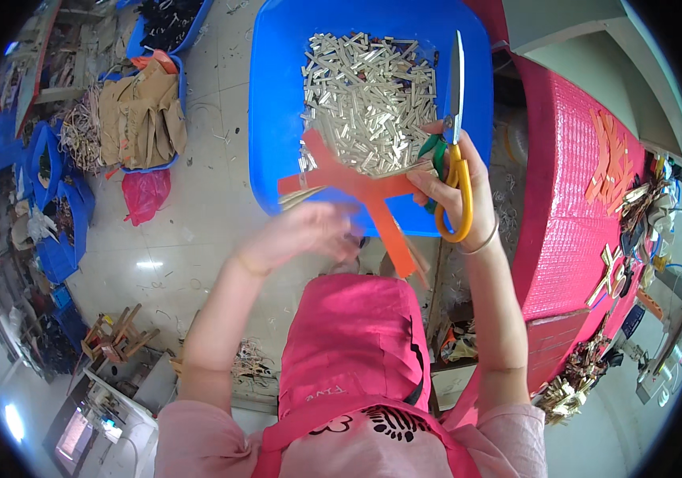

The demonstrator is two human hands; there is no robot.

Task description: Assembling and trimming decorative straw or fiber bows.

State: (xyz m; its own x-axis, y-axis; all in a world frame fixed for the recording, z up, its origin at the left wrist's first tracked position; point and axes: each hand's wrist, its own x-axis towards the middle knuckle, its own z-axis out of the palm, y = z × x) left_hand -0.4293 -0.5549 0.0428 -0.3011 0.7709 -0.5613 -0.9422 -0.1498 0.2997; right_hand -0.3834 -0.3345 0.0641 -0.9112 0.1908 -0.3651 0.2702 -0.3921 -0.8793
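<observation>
My right hand (464,187) grips scissors (457,88) with yellow handles, blades pointing away from me. Its thumb and fingers also pinch one arm of an orange cross-shaped piece (349,182), with paler layers showing beneath. Dark green loops (437,155) show beside the scissors' handle. My left hand (301,235) is smeared by motion just below the cross's left arm; whether it touches the piece I cannot tell. Under the cross lies a blue tub (273,103) holding a heap of small pale, shiny cut strips (365,95).
A pink-covered table (552,207) on the right bears orange strips (608,163), bundles and another pair of scissors (618,280). On the left floor are a crate of brown pieces (146,111), a pink bag (147,193) and a wooden stool (122,334).
</observation>
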